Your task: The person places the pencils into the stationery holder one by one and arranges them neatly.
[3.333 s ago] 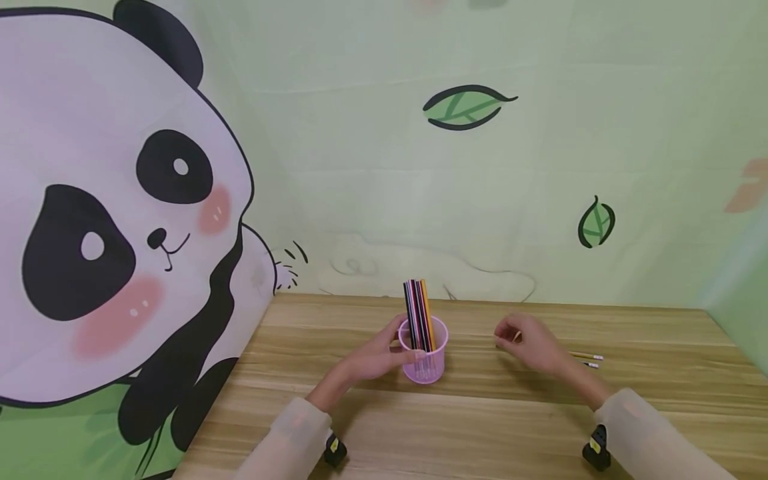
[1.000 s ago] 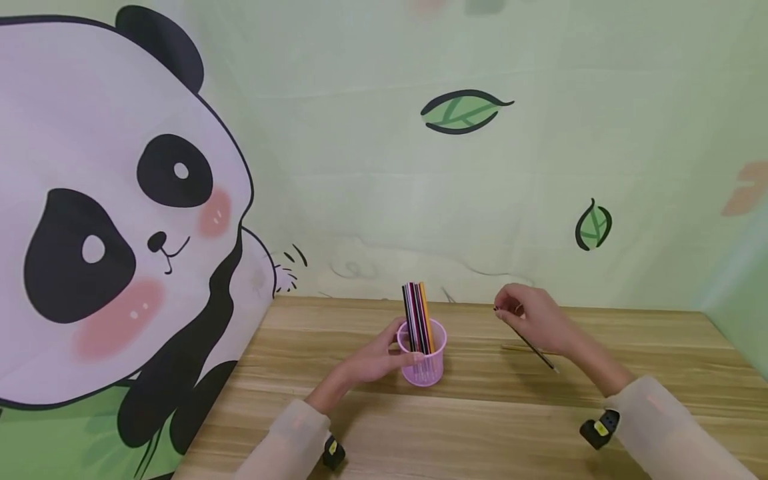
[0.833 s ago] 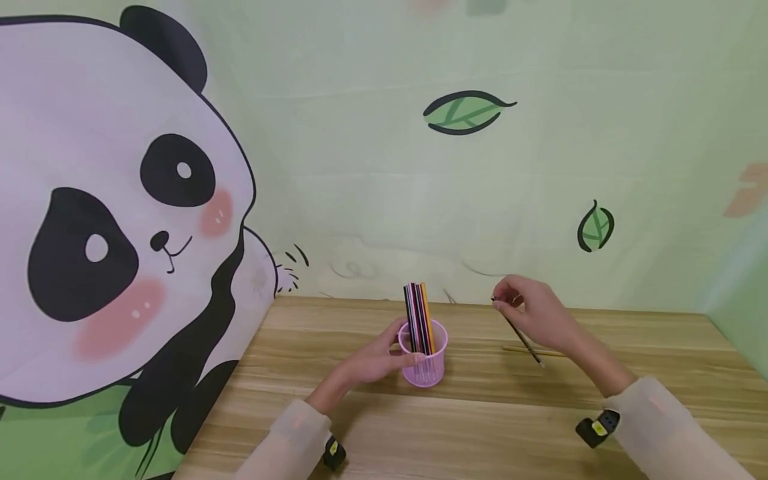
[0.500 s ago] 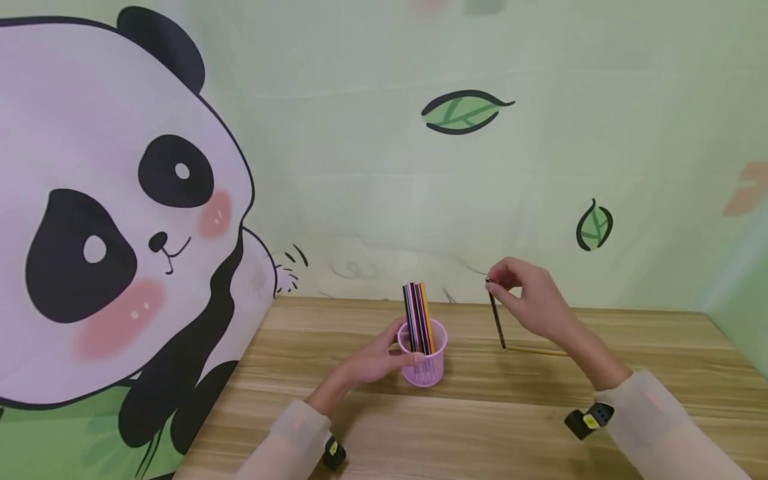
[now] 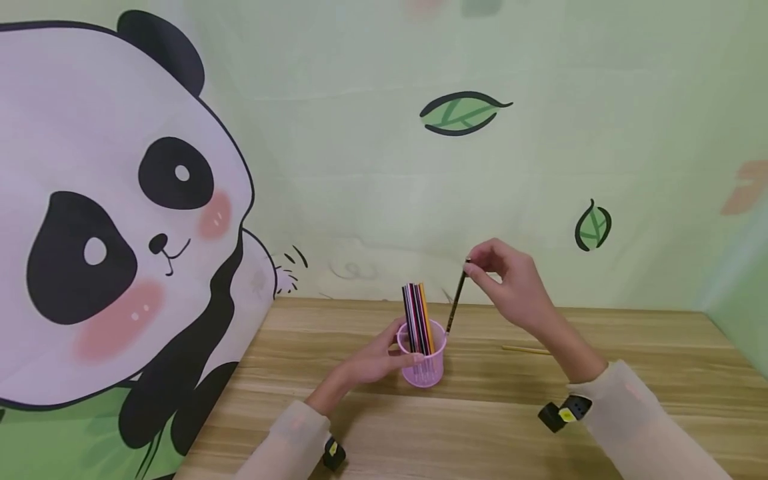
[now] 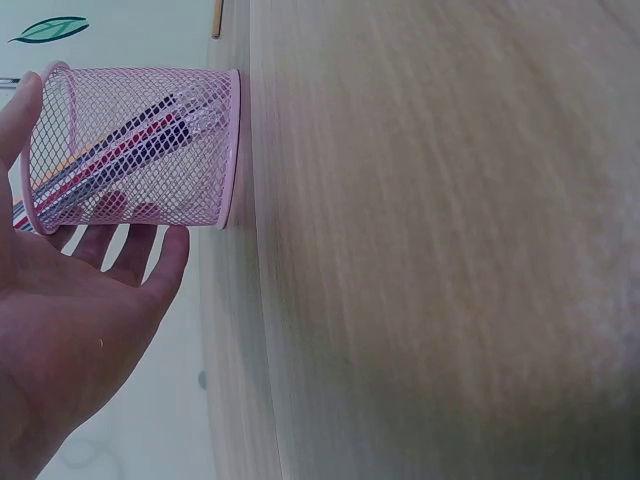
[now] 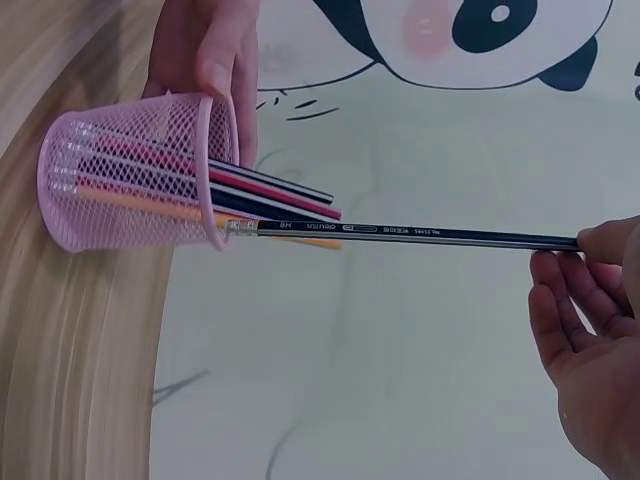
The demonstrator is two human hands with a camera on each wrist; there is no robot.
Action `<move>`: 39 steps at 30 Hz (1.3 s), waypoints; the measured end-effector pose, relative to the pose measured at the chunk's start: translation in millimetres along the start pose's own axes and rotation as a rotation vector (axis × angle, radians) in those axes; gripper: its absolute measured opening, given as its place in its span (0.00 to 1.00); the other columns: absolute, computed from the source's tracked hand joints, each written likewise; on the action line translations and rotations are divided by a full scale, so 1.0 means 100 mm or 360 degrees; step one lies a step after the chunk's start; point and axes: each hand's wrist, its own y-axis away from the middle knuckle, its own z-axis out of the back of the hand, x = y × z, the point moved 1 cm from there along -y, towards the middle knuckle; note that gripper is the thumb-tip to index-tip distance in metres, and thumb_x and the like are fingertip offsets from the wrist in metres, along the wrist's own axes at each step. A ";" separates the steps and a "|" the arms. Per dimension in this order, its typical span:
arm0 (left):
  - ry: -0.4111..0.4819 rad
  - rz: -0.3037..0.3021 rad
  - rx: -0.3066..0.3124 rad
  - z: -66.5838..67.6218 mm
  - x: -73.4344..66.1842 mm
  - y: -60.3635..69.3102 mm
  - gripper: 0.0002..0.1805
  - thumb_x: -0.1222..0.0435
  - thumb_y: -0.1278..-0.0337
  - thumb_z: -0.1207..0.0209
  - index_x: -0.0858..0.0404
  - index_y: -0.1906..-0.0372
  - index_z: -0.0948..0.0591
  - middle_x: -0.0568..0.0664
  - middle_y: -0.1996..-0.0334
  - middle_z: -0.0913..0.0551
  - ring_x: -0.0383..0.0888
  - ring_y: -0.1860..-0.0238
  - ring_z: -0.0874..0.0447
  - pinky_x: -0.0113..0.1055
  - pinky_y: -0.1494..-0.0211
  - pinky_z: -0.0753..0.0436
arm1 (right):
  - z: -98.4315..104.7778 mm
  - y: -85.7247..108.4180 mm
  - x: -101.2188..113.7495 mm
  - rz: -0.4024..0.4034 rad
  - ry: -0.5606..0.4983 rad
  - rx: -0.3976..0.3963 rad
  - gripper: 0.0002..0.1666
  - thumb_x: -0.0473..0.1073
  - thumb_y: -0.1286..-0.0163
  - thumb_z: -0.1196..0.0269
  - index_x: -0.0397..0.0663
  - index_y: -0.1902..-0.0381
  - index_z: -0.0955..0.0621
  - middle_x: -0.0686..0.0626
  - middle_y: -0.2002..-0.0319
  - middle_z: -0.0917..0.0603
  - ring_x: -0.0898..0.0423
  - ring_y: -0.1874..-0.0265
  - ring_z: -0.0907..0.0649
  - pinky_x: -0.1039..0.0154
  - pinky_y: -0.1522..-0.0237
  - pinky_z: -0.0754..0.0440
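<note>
A pink mesh pen holder [image 5: 423, 371] stands on the table with several pencils [image 5: 417, 319] leaning inside it, black, red and yellow among them. My left hand [image 5: 375, 357] grips its left side, thumb at the front near the rim and fingers behind. Between thumb and fingertips my right hand [image 5: 510, 283] pinches one end of a black pencil [image 7: 400, 235]. That pencil hangs tilted, its eraser end lowest, by the holder's right rim; whether it touches the rim I cannot tell. Another pencil, yellowish [image 5: 523, 349], lies on the table, partly hidden by my right forearm.
The wooden table [image 5: 384, 433] meets a pale green cloth backdrop [image 5: 360, 167] at its far edge. A large panda and leaves are printed on the backdrop. Each wrist wears a small black camera [image 5: 564, 413].
My right hand has picked up the black pencil from the table, raised it and carried it left to the pen holder, the pencil swinging more upright. My left hand has stayed on the holder.
</note>
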 end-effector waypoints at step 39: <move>0.0029 -0.0029 0.0004 -0.01 0.03 -0.01 0.43 0.51 0.30 0.33 0.46 0.18 0.41 0.54 0.24 0.31 0.53 0.23 0.34 0.53 0.22 0.31 | -0.71 0.24 -0.53 -0.0168 -0.0033 0.0245 0.07 0.34 0.27 0.30 0.40 0.55 0.17 0.49 0.62 0.13 0.54 0.63 0.14 0.57 0.56 0.10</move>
